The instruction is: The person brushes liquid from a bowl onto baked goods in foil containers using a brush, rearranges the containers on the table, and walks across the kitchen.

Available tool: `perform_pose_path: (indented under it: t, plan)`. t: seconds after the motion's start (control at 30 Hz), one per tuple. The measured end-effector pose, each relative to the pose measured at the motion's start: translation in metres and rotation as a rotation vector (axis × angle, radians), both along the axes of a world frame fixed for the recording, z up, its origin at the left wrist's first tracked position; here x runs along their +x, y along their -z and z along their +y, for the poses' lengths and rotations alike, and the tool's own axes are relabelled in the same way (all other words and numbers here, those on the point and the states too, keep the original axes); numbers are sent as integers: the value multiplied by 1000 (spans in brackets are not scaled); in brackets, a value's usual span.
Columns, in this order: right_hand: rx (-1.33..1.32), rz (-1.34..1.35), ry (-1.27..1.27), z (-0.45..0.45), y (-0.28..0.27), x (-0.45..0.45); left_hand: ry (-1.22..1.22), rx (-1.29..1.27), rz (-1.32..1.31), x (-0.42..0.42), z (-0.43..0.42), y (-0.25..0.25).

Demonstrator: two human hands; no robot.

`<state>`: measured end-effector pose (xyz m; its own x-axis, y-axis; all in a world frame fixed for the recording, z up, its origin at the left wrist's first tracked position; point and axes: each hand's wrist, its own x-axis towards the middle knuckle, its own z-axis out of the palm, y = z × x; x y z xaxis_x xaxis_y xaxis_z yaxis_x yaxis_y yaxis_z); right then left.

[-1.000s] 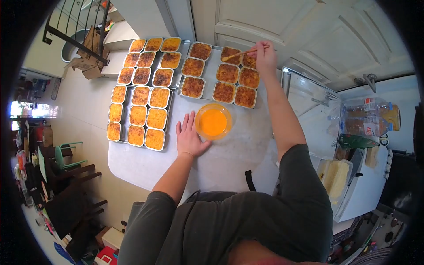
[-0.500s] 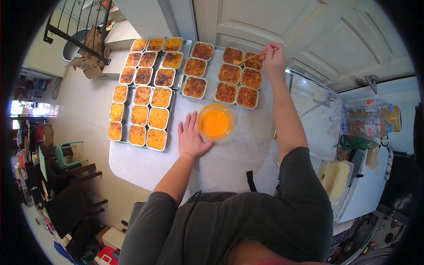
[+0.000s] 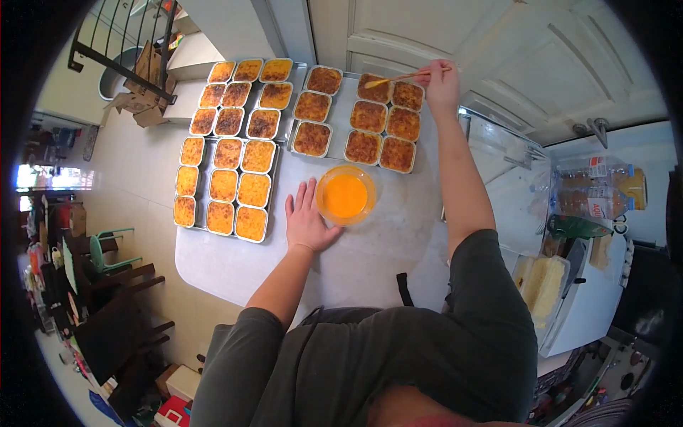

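Observation:
My right hand point(image 3: 442, 77) is closed on the handle of a brush point(image 3: 402, 77) beyond the far right corner of the tray. The brush's yellowish tip lies over a browned filled tin point(image 3: 373, 88) in the back row. Flat on the white table point(image 3: 370, 263) rests my left hand point(image 3: 307, 222), fingers spread and holding nothing. Just right of its fingers stands a clear bowl of orange liquid point(image 3: 346, 196). Several more square tins stand on metal trays, browned ones point(image 3: 311, 138) behind the bowl and yellower ones point(image 3: 251, 223) to the left.
A white panelled door point(image 3: 405, 28) rises behind the table. To the right are a metal tray point(image 3: 498, 171), plastic bottles point(image 3: 590, 203) and a container with a pale yellow block point(image 3: 548, 285). Stairs with a black railing point(image 3: 121, 70) stand at the back left.
My right hand first moved right and slightly down, then up a little. The brush tip has shifted left and up from the half-second-old view. My left hand stays flat beside the bowl.

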<state>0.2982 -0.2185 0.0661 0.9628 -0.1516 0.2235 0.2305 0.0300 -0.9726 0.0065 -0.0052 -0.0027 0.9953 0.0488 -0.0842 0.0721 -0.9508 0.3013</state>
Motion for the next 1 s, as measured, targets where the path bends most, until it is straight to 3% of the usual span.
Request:
perform_pose_path:
  t: [0.2, 0.3, 0.4, 0.5, 0.7, 0.8, 1.0]
  plan:
    - [-390, -55, 85, -4, -2, -5, -2, 5, 7, 2, 1, -3]
    - [-388, -62, 132, 0, -18, -8, 3, 3, 11, 0, 0, -2]
    - [-8, -27, -14, 16, 0, 4, 0, -2, 4, 1, -1, -1]
    - [-354, -13, 42, 11, 3, 4, -1, -6, -2, 0, 0, -2]
    - [-319, -62, 26, 11, -17, 17, 4, -13, 15, 0, 0, -3]
    - [-315, -7, -172, 23, -21, 32, 3, -6, 14, 0, 1, -1]
    - [-513, -98, -133, 33, -30, 61, 2, 1, 11, 1, 0, -3]
